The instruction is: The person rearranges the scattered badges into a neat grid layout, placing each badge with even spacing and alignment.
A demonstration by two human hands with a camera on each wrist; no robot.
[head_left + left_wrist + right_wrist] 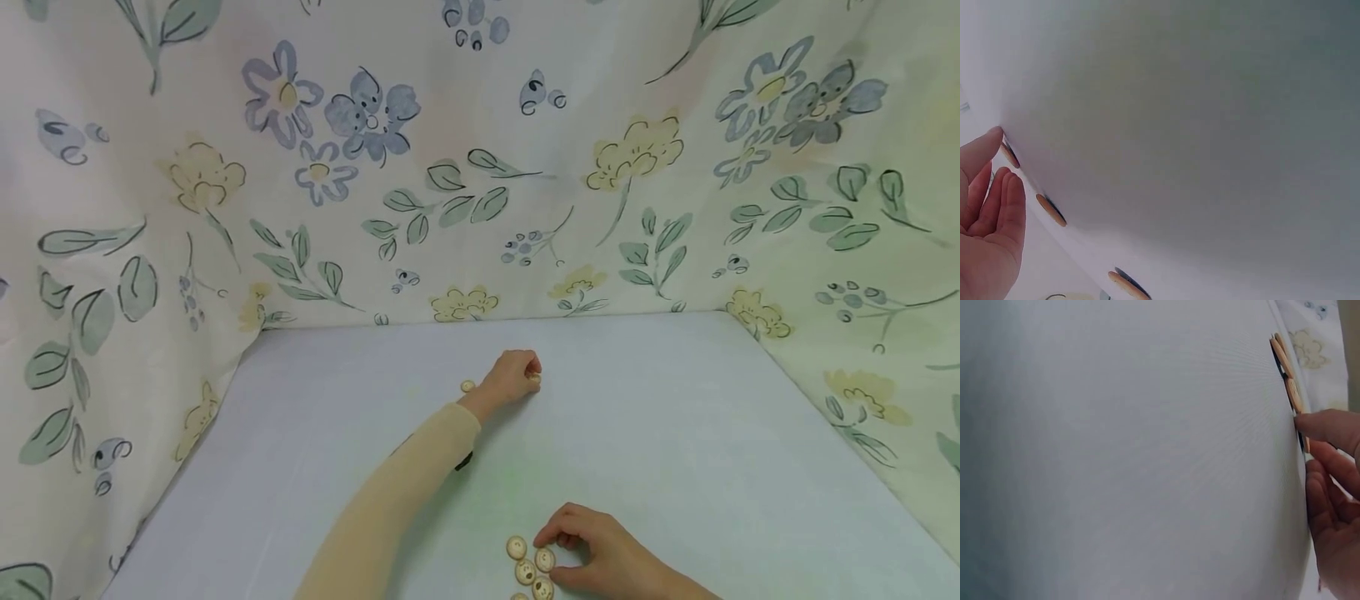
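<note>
Pinching one button (533, 377), your left hand (513, 376) sits beside one (468, 386) already placed; your right hand (592, 554) fingers a cluster (528, 568) awaiting moving.

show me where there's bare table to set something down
The table is bare to the right, up to the floral cloth, and on the left beside the sleeve. It is crowded at the near edge, where the right hand touches clustered buttons.
</note>
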